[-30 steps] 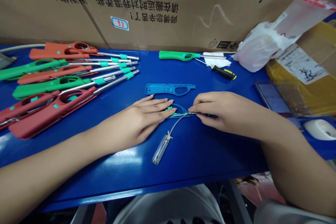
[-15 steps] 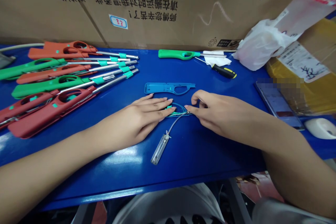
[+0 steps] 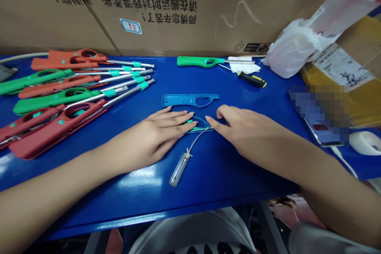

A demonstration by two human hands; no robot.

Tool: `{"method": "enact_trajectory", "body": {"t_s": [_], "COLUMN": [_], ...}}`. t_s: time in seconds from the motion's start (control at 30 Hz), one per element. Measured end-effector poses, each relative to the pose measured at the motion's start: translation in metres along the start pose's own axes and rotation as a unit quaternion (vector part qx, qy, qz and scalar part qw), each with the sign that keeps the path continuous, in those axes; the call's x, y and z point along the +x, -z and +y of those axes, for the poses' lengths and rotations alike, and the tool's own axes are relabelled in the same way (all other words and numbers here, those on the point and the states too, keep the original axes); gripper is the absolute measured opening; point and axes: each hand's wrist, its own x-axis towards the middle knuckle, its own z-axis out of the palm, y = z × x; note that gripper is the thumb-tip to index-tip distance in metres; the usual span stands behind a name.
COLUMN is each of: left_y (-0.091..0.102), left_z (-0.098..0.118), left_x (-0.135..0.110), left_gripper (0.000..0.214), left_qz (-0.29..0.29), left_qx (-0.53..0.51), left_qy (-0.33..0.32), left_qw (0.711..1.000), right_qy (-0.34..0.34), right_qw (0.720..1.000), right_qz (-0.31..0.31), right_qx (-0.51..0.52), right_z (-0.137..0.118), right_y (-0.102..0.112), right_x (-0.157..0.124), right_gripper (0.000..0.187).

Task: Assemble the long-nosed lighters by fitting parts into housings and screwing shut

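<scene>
My left hand (image 3: 159,131) lies palm down with fingers stretched out across a blue lighter shell half (image 3: 201,120), hiding its handle end. Teal and green parts show beside the fingertips. At the narrow end of this shell, my right hand (image 3: 238,127) is closed, one fingertip pressing near the joint of a thin tube (image 3: 195,139); its thumb is hidden. That tube runs down to a clear fuel tank (image 3: 179,168) lying on the table. The other blue shell half (image 3: 190,100) rests just beyond my hands, inner side up.
Several assembled lighters (image 3: 59,99) lie at left. A green lighter (image 3: 198,61) and a screwdriver (image 3: 253,79) are at the back, before a cardboard box (image 3: 166,39). At right are a bagged cup (image 3: 297,47), a phone (image 3: 315,123), a white mouse (image 3: 364,143) and a taped parcel (image 3: 360,99).
My right fingertip has shifted slightly left along the shell's narrow end. The view has moved a little; the left hand stays on the shell.
</scene>
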Motion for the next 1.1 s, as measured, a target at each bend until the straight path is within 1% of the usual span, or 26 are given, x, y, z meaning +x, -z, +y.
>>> {"method": "enact_trajectory", "body": {"t_s": [0.1, 0.27, 0.37, 0.5, 0.57, 0.63, 0.7, 0.77, 0.87, 0.9, 0.97, 1.03, 1.1], "left_y": [0.000, -0.001, -0.001, -0.001, -0.001, -0.001, -0.003, -0.004, -0.007, -0.007, -0.008, -0.009, -0.009], "left_z": [0.000, 0.000, -0.001, 0.001, 0.002, 0.003, 0.005, 0.006, 0.007, 0.007, 0.007, 0.007, 0.008], "left_x": [0.000, 0.002, 0.002, 0.001, 0.001, 0.001, 0.001, 0.000, 0.000, 0.000, 0.000, -0.001, -0.002], "left_gripper": [0.045, 0.043, 0.043, 0.042, 0.042, 0.043, 0.042, 0.040, 0.040, 0.040, 0.042, 0.042, 0.042], "left_qz": [0.004, 0.020, 0.024, 0.022, 0.018, 0.020, 0.030, 0.044, 0.052, 0.053, 0.053, 0.053, 0.054], "left_qx": [0.011, 0.012, 0.006, 0.013, 0.021, 0.022, 0.016, 0.006, -0.002, -0.002, 0.001, 0.002, 0.006], "left_qy": [-0.003, -0.020, -0.021, -0.018, -0.020, -0.022, -0.019, -0.018, -0.022, -0.024, -0.024, -0.022, -0.021], "left_qw": [1.000, 1.000, 0.999, 1.000, 0.999, 0.999, 0.999, 0.999, 0.998, 0.998, 0.998, 0.998, 0.998], "right_qy": [-0.016, -0.025, -0.035, -0.028, -0.021, -0.019, -0.034, -0.068, -0.118, -0.132, -0.152, -0.157, -0.154], "right_qw": [0.998, 0.997, 0.996, 0.998, 0.999, 0.999, 0.993, 0.980, 0.953, 0.943, 0.932, 0.930, 0.929], "right_qz": [0.005, -0.004, -0.001, 0.015, 0.013, 0.002, 0.000, 0.008, 0.010, 0.004, -0.017, -0.041, -0.059], "right_qx": [-0.068, -0.078, -0.077, -0.062, -0.022, 0.046, 0.117, 0.185, 0.280, 0.304, 0.329, 0.331, 0.332], "right_z": [-0.016, -0.036, -0.037, -0.025, -0.017, -0.009, -0.003, 0.002, 0.007, 0.008, 0.011, 0.014, 0.016], "right_y": [0.000, 0.000, 0.000, 0.000, 0.002, 0.005, 0.009, 0.014, 0.018, 0.018, 0.018, 0.015, 0.012], "right_x": [0.000, 0.001, 0.001, 0.003, 0.005, 0.006, 0.008, 0.008, 0.010, 0.011, 0.014, 0.017, 0.020], "right_gripper": [0.046, 0.036, 0.036, 0.037, 0.034, 0.029, 0.024, 0.019, 0.011, 0.012, 0.020, 0.026, 0.028]}}
